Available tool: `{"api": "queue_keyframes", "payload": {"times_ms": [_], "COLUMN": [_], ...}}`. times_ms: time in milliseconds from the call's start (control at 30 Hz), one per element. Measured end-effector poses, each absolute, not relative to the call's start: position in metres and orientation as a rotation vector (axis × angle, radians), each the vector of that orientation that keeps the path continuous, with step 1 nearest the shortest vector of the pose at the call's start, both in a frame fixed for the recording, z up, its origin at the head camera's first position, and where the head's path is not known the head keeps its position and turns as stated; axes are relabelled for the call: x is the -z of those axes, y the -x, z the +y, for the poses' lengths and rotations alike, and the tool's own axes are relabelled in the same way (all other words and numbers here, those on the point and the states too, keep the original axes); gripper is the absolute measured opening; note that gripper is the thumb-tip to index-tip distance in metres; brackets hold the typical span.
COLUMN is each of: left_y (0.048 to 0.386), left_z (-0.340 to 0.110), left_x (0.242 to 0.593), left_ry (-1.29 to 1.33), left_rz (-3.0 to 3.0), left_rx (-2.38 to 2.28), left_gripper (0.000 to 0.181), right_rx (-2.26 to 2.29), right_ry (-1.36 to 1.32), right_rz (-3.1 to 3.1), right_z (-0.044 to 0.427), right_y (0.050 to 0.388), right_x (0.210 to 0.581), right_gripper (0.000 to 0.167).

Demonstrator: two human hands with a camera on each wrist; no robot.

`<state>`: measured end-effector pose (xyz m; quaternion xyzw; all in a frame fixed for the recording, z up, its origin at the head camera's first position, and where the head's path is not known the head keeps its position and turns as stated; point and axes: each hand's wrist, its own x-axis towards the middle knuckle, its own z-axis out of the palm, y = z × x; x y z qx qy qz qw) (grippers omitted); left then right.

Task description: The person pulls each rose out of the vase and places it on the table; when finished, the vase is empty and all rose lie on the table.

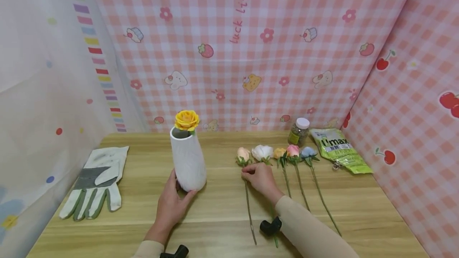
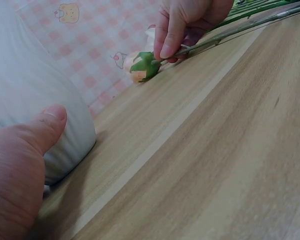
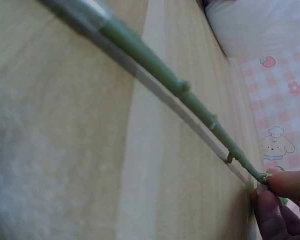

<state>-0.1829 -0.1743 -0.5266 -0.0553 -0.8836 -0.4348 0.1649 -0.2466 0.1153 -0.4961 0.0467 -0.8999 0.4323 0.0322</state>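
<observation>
A tall white vase [image 1: 189, 160] stands left of centre, tilted slightly, with one yellow rose [image 1: 187, 120] rising from its mouth. My left hand [image 1: 171, 203] grips the vase low down, thumb across its near side; in the left wrist view the thumb [image 2: 47, 125] lies against the white wall. Farther right, my right hand [image 1: 263, 179] pinches the stem of a peach rose [image 1: 243, 155] just under its head. That rose lies on the table, its stem [image 3: 155, 67] running toward the camera in the right wrist view. A white flower [image 1: 262, 152] lies beside it, its stem partly hidden by my right arm.
An orange-yellow flower [image 1: 280, 153], a pink rose [image 1: 293, 150] and a blue flower [image 1: 308, 153] lie in a row rightward. Behind them are a lidded jar [image 1: 299, 131] and a green packet [image 1: 338, 150]. A work glove [image 1: 96, 182] lies at the left on the wooden table [image 1: 215, 234].
</observation>
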Motion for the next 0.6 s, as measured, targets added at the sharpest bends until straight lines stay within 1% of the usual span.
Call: {"api": "queue_keyframes", "payload": {"times_ms": [233,367,500,600], "left_y": [0.183,0.182,0.182,0.183], "left_z": [-0.173,-0.172,-0.173,-0.175], "left_x": [0.528,0.529,0.529,0.528], "left_ry": [0.146,0.142,0.149,0.148], "left_rz": [-2.531,-2.532,-2.526,-2.526], "left_rx": [1.235,1.236,1.239,1.241], "left_gripper": [0.094,0.094,0.094,0.094], "right_rx": [-1.322,-1.336,-1.309,-1.328], "right_ry": [-0.119,-0.12,-0.172,-0.241], "right_rz": [-2.779,-2.746,-2.686,-2.639], "right_z": [0.117,0.118,0.116,0.111], "right_y": [0.246,0.244,0.243,0.241], "right_x": [0.497,0.49,0.469,0.443], "right_gripper": [0.006,0.006,0.007,0.011]}}
